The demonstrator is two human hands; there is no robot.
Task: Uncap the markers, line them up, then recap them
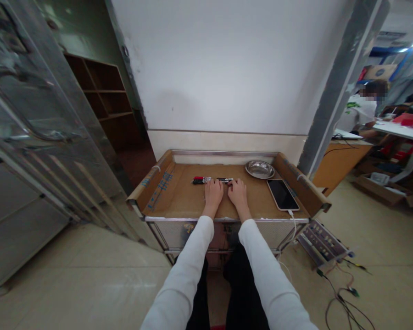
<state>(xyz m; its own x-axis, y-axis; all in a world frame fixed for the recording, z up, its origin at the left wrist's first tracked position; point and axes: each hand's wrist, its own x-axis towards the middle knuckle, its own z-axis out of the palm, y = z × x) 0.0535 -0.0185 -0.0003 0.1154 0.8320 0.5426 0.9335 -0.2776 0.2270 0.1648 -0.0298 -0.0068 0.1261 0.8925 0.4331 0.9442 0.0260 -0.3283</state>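
Observation:
My left hand [213, 191] rests on the cardboard-lined cart top with its fingers curled down over a small group of pens. The red-and-black pens [200, 180] stick out to the left of that hand, side by side and lying flat. Close by on the right, my right hand [238, 192] has its fingers bent in at the end of a black pen [223, 179], which lies crosswise between both hands. The undersides of the fingers are hidden, and how many pens are beneath them I cannot make out.
A round metal dish [259, 169] stands at the back right of the cart top [179, 197]. In front of it lies a phone [282, 195] with a white cable [293, 224] hanging over the edge. Raised cardboard sides flank the top; a wall [227, 68] stands behind.

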